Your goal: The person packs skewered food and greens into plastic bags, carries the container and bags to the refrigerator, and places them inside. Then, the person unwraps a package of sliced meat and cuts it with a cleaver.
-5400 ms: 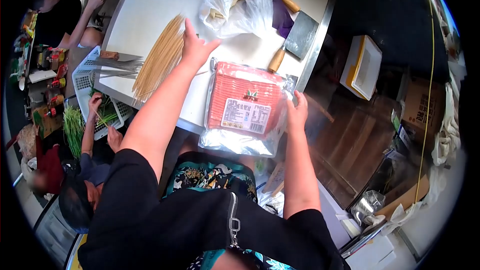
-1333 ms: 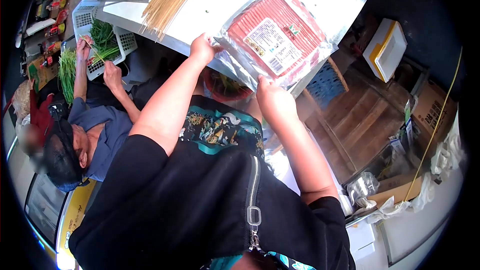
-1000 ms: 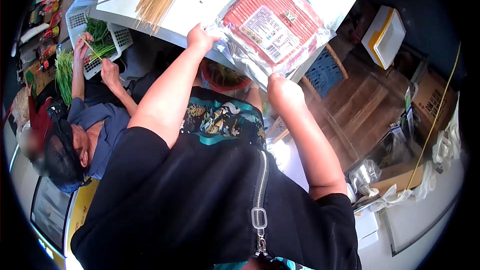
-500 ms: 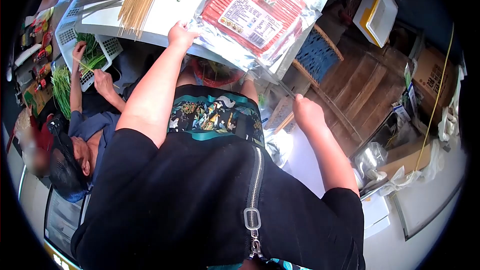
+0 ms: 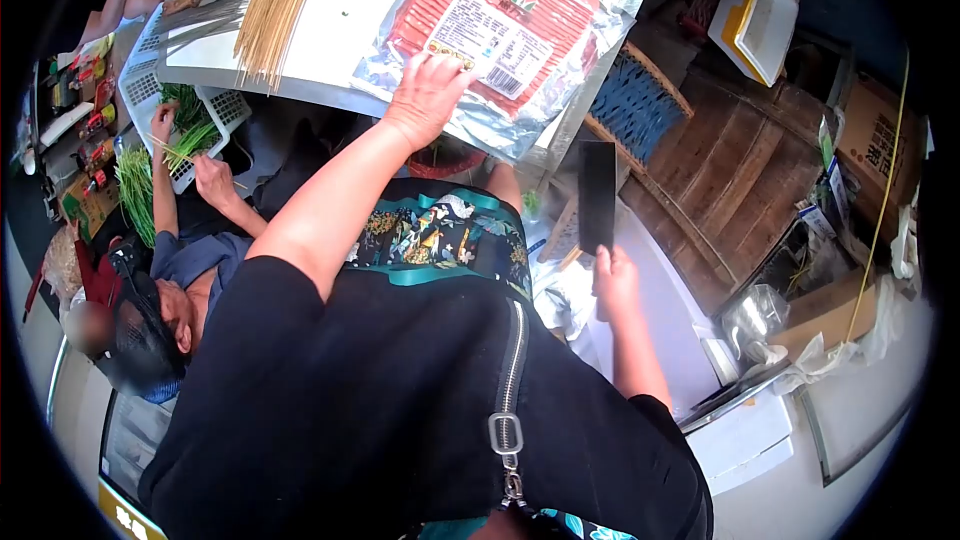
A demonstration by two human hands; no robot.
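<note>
A flat, clear-and-foil packet of thin red meat slices (image 5: 545,15) with a white printed label lies on the white table (image 5: 370,0), near its front edge. My left hand (image 5: 430,95) rests on the packet's near left part, its fingers laid over the plastic and the label's lower corner. Off the table to the right, my right hand (image 5: 617,280) is closed around the handle of a kitchen knife (image 5: 598,195). Its broad, dark blade points away from me, apart from the packet.
Bundled wooden skewers (image 5: 280,10) and thin metal skewers (image 5: 205,15) lie at the table's left, beside a wooden-handled knife (image 5: 183,3). Left, a co-worker's hands (image 5: 213,178) hold green stalks by a white basket (image 5: 140,85). A foam box (image 5: 755,20) stands right.
The knife has swung away from the packet's near edge and now points forward, right of the table. My left hand has moved from the packet's left edge onto its top.
</note>
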